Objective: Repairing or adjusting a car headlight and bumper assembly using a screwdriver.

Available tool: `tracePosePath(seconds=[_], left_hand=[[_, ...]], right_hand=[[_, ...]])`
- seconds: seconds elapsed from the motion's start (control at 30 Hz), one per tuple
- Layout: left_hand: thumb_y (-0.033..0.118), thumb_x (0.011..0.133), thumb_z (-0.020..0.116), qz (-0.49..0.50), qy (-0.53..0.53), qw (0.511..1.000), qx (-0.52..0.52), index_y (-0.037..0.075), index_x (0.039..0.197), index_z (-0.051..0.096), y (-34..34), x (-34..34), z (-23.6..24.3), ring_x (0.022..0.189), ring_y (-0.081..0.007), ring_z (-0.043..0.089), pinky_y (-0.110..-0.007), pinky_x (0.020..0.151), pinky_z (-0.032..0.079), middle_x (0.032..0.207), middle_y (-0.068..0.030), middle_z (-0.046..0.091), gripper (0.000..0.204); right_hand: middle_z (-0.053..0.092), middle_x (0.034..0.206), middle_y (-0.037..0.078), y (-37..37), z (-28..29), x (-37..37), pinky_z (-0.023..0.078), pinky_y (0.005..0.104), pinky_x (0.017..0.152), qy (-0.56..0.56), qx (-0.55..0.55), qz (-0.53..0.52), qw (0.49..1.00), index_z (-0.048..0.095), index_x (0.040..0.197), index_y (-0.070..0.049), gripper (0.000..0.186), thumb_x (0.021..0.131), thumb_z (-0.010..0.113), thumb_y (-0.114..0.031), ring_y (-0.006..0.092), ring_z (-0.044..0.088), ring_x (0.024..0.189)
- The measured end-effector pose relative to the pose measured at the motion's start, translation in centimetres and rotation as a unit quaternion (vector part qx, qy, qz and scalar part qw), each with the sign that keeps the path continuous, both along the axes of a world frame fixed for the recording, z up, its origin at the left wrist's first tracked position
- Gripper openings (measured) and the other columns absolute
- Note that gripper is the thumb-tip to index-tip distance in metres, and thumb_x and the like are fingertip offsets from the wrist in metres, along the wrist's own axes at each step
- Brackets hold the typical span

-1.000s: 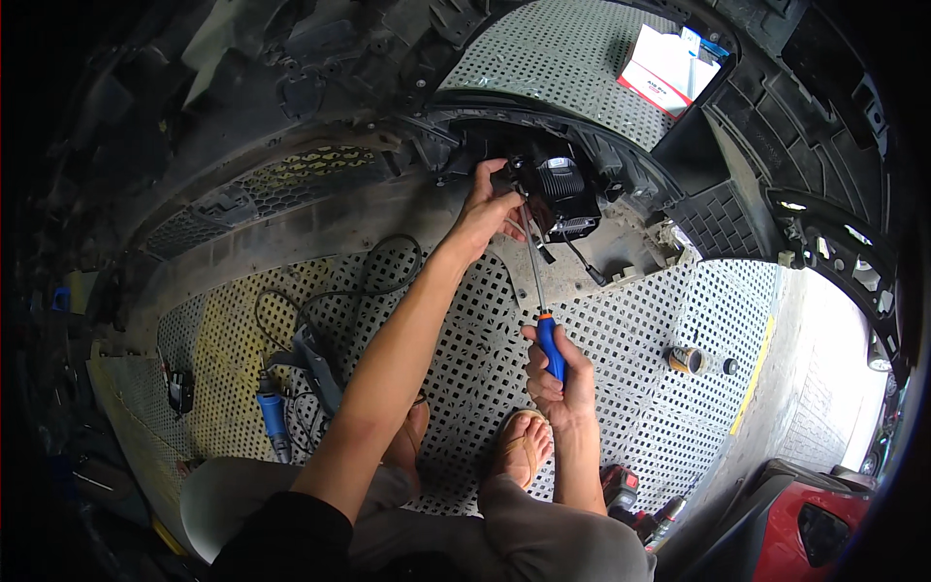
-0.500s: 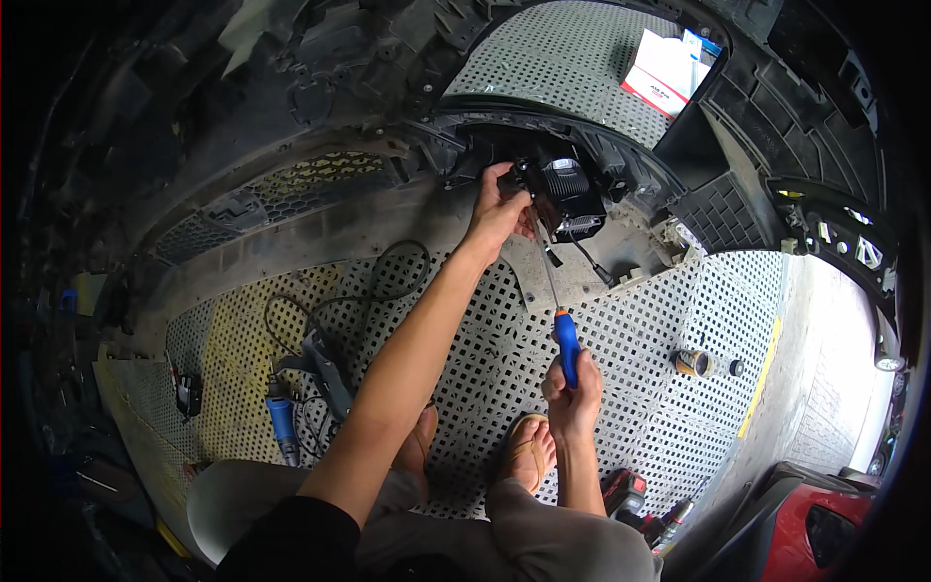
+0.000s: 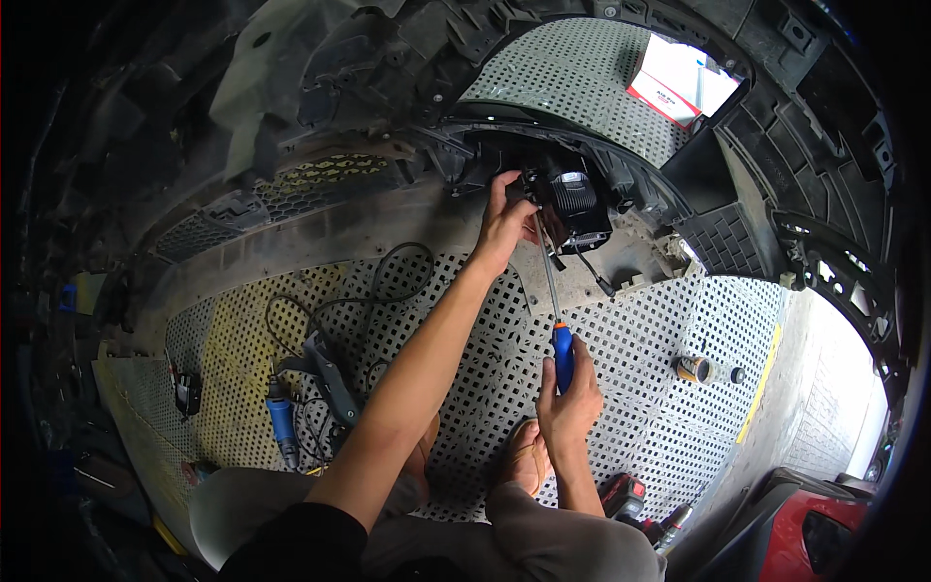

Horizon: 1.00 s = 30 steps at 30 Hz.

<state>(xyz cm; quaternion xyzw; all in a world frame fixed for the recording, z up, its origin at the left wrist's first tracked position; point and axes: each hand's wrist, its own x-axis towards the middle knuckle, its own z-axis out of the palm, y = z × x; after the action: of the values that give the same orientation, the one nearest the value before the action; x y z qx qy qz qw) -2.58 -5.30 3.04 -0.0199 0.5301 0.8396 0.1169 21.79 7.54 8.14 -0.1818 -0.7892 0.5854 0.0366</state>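
Note:
My right hand (image 3: 570, 403) grips the lower handle of a blue screwdriver with an orange collar (image 3: 563, 349). Its long steel shaft rises toward a black finned unit (image 3: 575, 202) mounted in the inside of a large black bumper (image 3: 247, 58). My left hand (image 3: 509, 223) has its fingers closed on the unit's left side, around where the shaft meets it; the screwdriver's tip is hidden there. A short black cable with a connector (image 3: 601, 283) hangs below the unit.
On the perforated floor (image 3: 630, 378) lie a blue power tool (image 3: 283, 422), a dark grey tool (image 3: 328, 373) with looped cord, a small can (image 3: 692, 369) and a cordless drill (image 3: 626, 495). A white-and-red box (image 3: 669, 73) shows through the bumper opening. A red object (image 3: 795, 538) stands bottom right.
The screwdriver and both my hands appear a little further right and lower, along with a slight shift of the whole view. My right hand's fingers have shifted on the handle.

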Motion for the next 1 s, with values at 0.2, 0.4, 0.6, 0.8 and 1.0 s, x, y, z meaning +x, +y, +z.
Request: tracePosePath(seconds=[0.2, 0.4, 0.6, 0.8, 1.0], left_hand=[[0.011, 0.095, 0.053, 0.007, 0.006, 1.000, -0.021, 0.011, 0.146, 0.029, 0.3, 0.3, 0.3, 0.064, -0.0183, 0.065, -0.034, 0.050, 0.057, 0.091, -0.0119, 0.062, 0.057], [0.005, 0.095, 0.052, 0.009, 0.029, 0.998, -0.052, 0.010, 0.145, 0.029, 0.3, 0.3, 0.7, 0.058, -0.0180, 0.063, -0.034, 0.048, 0.057, 0.090, -0.0119, 0.062, 0.056], [0.017, 0.098, 0.047, 0.019, 0.014, 0.998, -0.062, 0.013, 0.145, 0.033, 0.2, 0.2, 0.6, 0.069, -0.0162, 0.062, -0.031, 0.048, 0.050, 0.096, -0.0098, 0.059, 0.049], [0.026, 0.101, 0.042, 0.063, 0.001, 0.997, -0.053, 0.010, 0.142, 0.040, 0.9, -0.1, -0.1, 0.071, -0.0154, 0.060, -0.030, 0.046, 0.047, 0.093, -0.0068, 0.056, 0.043], [0.041, 0.110, 0.040, 0.098, -0.004, 0.989, -0.114, 0.007, 0.131, 0.049, 1.0, -0.9, 0.3, 0.074, -0.0138, 0.060, -0.030, 0.047, 0.049, 0.094, -0.0067, 0.058, 0.041]], right_hand=[[0.049, 0.064, -0.001, 2.0, -0.2, -0.4, 0.026, 0.0226, 0.043, -0.109, -0.751, -0.052, 0.650, 0.056, 0.130, 0.000, 0.050, 0.107, 0.049, -0.044, 0.0072, 0.032, 0.045], [0.060, 0.075, 0.004, 2.0, 0.2, -0.1, 0.035, 0.0221, 0.045, -0.066, -0.210, 0.006, 0.975, 0.052, 0.134, -0.002, 0.054, 0.100, 0.063, -0.042, 0.0092, 0.044, 0.049], [0.058, 0.073, 0.003, 2.0, 0.1, -0.6, 0.031, 0.0215, 0.044, -0.077, -0.288, -0.014, 0.954, 0.055, 0.131, -0.003, 0.048, 0.102, 0.060, -0.040, 0.0079, 0.039, 0.046], [0.051, 0.066, 0.000, 2.2, 0.1, -0.9, 0.023, 0.0201, 0.041, -0.118, -0.706, -0.044, 0.697, 0.052, 0.136, 0.002, 0.056, 0.107, 0.048, -0.046, 0.0051, 0.030, 0.043], [0.061, 0.076, 0.002, 1.8, 1.7, -1.5, 0.031, 0.0214, 0.044, 0.058, 0.252, 0.082, 0.963, 0.055, 0.132, -0.004, 0.044, 0.099, 0.068, -0.029, 0.0064, 0.044, 0.049]])
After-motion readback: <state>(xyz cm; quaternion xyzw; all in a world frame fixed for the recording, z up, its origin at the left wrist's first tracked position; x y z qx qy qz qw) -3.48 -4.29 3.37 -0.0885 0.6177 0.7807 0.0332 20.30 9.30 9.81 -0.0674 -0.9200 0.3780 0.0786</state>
